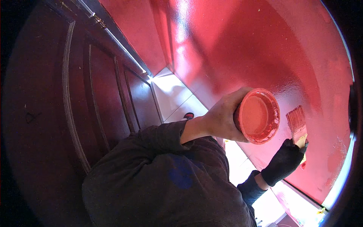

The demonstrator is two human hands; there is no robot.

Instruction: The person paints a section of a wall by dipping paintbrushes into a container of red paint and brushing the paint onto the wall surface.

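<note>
The paintbrush point(297, 125) sits right of centre in the frame, its bristles loaded with red paint and laid flat against the glossy red wall point(264, 49), pointing up and slightly left. Its pale wooden handle runs down into the right hand point(284, 160), which wears a black glove and is closed around the handle from below, so the bristles stand clear above the fingers and only the short ferrule end shows between glove and bristles.

Just left of the brush, near but not touching it, is a round red bowl point(259, 116) with red paint coating its inside, its mouth turned towards the camera. The bare left hand point(223, 119) holds it from the left side, fingers wrapped around the back and rim, palm behind the bowl.

Both forearms come up from a dark grey sleeve and body filling the lower centre of the frame. A dark brown panelled door point(87, 98) fills the left half. A strip of pale tiled floor point(174, 94) runs between door and wall through the middle, and more of it shows at the lower right
</note>
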